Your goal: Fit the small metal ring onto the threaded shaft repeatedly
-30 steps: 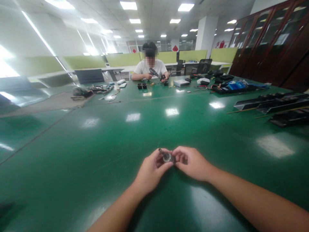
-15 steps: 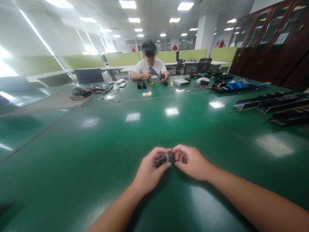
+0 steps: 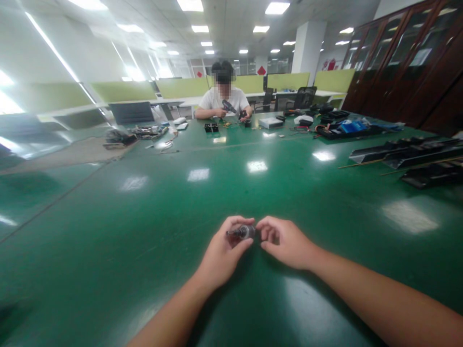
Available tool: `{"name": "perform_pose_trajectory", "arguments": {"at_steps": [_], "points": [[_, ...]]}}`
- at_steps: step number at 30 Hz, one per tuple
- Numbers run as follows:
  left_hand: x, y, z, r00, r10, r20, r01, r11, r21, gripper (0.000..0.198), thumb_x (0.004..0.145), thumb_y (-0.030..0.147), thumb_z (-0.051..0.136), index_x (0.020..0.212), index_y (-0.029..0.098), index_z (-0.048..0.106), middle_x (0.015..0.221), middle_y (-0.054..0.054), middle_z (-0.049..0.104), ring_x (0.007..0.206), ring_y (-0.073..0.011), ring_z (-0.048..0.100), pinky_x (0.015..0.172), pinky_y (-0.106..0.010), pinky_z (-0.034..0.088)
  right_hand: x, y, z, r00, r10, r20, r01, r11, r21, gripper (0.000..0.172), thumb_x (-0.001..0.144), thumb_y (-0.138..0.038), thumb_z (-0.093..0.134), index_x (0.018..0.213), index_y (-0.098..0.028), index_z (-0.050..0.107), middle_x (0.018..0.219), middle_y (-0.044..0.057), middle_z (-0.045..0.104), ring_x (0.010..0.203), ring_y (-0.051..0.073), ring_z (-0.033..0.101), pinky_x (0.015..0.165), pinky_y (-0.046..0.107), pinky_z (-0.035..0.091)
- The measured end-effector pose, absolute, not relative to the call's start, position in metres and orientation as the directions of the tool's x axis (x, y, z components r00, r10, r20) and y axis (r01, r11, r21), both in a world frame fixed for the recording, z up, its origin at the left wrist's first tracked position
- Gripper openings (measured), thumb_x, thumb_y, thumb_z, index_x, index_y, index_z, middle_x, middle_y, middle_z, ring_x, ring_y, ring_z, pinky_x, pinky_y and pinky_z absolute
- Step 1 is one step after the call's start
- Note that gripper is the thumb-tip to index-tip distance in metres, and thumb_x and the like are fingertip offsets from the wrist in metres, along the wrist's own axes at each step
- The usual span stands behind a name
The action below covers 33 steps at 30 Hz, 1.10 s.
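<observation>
Between the thumb and fingers of my left hand (image 3: 220, 248) is a small dark cylindrical metal part (image 3: 248, 232) with a narrower stepped shaft pointing left. Its thick end faces my right hand (image 3: 284, 242). That hand is beside the part, fingers curled and thumb apart from them, with nothing visible inside. Whether a right fingertip touches the part's end I cannot tell. Both hands are just above the green tabletop (image 3: 231, 193).
Across the table a person (image 3: 224, 99) holds a dark drill-like tool (image 3: 229, 106). Black blocks (image 3: 211, 127) and a white box (image 3: 271, 122) are near them. Long black metal channels (image 3: 390, 152) lie at right, behind a dark tray (image 3: 432, 174).
The metal part has turned in my left hand, so its shaft points more squarely left. My left hand has shifted slightly left; my right hand has barely moved.
</observation>
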State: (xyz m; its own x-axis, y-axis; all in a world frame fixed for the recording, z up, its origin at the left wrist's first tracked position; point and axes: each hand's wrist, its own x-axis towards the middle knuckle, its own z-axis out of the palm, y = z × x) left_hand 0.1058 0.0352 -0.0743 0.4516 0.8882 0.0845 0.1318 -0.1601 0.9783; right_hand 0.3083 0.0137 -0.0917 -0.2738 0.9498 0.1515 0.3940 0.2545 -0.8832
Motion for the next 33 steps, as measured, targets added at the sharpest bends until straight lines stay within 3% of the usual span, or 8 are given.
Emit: {"name": "perform_pose_trajectory", "arguments": {"at_steps": [13, 19, 25, 33], "points": [[0.1091, 0.0351, -0.0757, 0.410, 0.909, 0.076, 0.066, -0.113, 0.991, 0.040, 0.087, 0.029, 0.063, 0.121, 0.018, 0.045, 0.127, -0.013, 0.063, 0.122, -0.0210, 0.059, 0.109, -0.041, 0.046, 0.3083, 0.0133, -0.0905, -0.278, 0.950, 0.141, 0.407, 0.249, -0.879, 0.033, 0.075, -0.005, 0.061, 0.106, -0.019, 0.061, 0.080, -0.001, 0.064, 0.064, 0.011, 0.059, 0.060, 0.022, 0.047], [0.1087, 0.0358, -0.0749, 0.360, 0.931, 0.058, 0.148, -0.119, 0.982, 0.045, 0.082, 0.029, 0.069, 0.120, 0.019, 0.049, 0.120, -0.010, 0.067, 0.112, -0.0212, 0.065, 0.101, -0.039, 0.052, 0.3076, 0.0131, -0.0917, -0.271, 0.952, 0.144, 0.405, 0.249, -0.880, 0.033, 0.075, -0.005, 0.062, 0.105, -0.019, 0.062, 0.081, -0.001, 0.064, 0.066, 0.011, 0.059, 0.062, 0.022, 0.047], [0.1045, 0.0358, -0.0749, 0.335, 0.927, 0.170, 0.328, -0.284, 0.901, 0.026, 0.081, 0.028, 0.071, 0.106, 0.021, 0.066, 0.109, -0.004, 0.070, 0.100, -0.0199, 0.067, 0.095, -0.036, 0.053, 0.3076, 0.0135, -0.0939, -0.269, 0.950, 0.159, 0.409, 0.263, -0.874, 0.033, 0.076, -0.006, 0.063, 0.107, -0.019, 0.062, 0.082, -0.001, 0.065, 0.067, 0.012, 0.060, 0.063, 0.023, 0.048], [0.1013, 0.0350, -0.0705, 0.396, 0.859, 0.326, 0.452, -0.491, 0.745, 0.026, 0.083, 0.028, 0.071, 0.108, 0.024, 0.069, 0.105, -0.005, 0.069, 0.096, -0.0211, 0.063, 0.088, -0.035, 0.051, 0.3070, 0.0121, -0.0885, -0.265, 0.950, 0.168, 0.420, 0.270, -0.866, 0.024, 0.076, -0.007, 0.062, 0.097, -0.019, 0.061, 0.079, -0.001, 0.065, 0.066, 0.012, 0.060, 0.062, 0.022, 0.047]]}}
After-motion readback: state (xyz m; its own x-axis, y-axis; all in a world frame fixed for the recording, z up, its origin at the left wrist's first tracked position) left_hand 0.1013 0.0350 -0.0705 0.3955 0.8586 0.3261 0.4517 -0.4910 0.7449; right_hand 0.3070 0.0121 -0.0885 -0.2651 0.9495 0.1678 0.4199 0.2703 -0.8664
